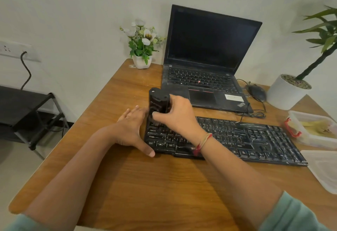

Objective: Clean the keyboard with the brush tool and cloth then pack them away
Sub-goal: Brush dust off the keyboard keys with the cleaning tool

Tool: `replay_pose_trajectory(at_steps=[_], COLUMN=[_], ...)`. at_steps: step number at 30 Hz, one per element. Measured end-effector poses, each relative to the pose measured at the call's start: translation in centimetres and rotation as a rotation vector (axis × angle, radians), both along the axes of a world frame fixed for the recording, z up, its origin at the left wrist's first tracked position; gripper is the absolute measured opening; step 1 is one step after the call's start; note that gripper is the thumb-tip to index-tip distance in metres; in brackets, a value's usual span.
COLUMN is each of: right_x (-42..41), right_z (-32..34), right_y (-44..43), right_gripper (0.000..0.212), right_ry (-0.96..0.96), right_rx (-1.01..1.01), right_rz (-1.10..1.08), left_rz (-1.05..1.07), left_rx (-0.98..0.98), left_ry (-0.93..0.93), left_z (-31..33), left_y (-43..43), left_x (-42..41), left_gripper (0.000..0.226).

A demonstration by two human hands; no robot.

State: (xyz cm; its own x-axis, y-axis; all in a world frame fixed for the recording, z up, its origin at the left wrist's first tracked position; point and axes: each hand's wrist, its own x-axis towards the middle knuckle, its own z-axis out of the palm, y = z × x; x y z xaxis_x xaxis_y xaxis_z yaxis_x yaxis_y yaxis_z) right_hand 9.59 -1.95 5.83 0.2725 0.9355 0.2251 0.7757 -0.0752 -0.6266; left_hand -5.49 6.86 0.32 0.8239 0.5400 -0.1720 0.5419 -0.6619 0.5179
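A black keyboard (246,138) lies on the wooden table (145,185), angled toward the right. My right hand (179,116) grips a black brush tool (158,101) upright, its lower end down on the keys at the keyboard's far left corner. My left hand (133,128) lies flat with straight fingers against the keyboard's left edge, thumb at the front corner. A yellow cloth (317,126) sits inside a clear plastic box (299,136) with a red clasp at the right.
An open black laptop (206,63) stands behind the keyboard, with a mouse (257,92) and cable beside it. A small flower pot (142,61) is at the back left, a large white plant pot (286,94) at the right. The box lid (322,168) lies near the right edge.
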Motion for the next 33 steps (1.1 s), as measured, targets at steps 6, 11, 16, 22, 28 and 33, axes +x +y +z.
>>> replay_pose_trajectory(at_steps=[6, 11, 16, 22, 28, 33], right_x=[0.1, 3.2, 1.7, 2.3, 0.3, 3.9], right_z=[-0.5, 0.4, -0.2, 0.2, -0.6, 0.2], right_y=[-0.1, -0.3, -2.1, -1.5, -2.2, -1.3], right_gripper=[0.020, 0.020, 0.020, 0.023, 0.028, 0.017], right_ry=[0.042, -0.121, 0.002, -0.098, 0.011, 0.008], right_rx=[-0.013, 0.025, 0.003, 0.046, -0.006, 0.044], right_rz=[-0.022, -0.131, -0.059, -0.078, 0.004, -0.205], left_rz=[-0.002, -0.002, -0.031, -0.016, -0.012, -0.014], left_rx=[-0.007, -0.022, 0.011, -0.017, -0.010, -0.028], left_ry=[0.011, 0.023, 0.077, 0.064, 0.060, 0.050], left_z=[0.2, 0.5, 0.4, 0.6, 0.5, 0.7], left_y=[0.0, -0.1, 0.1, -0.1, -0.1, -0.2], left_x=[0.1, 0.0, 0.2, 0.1, 0.1, 0.1], left_gripper=[0.149, 0.152, 0.157, 0.155, 0.157, 0.156])
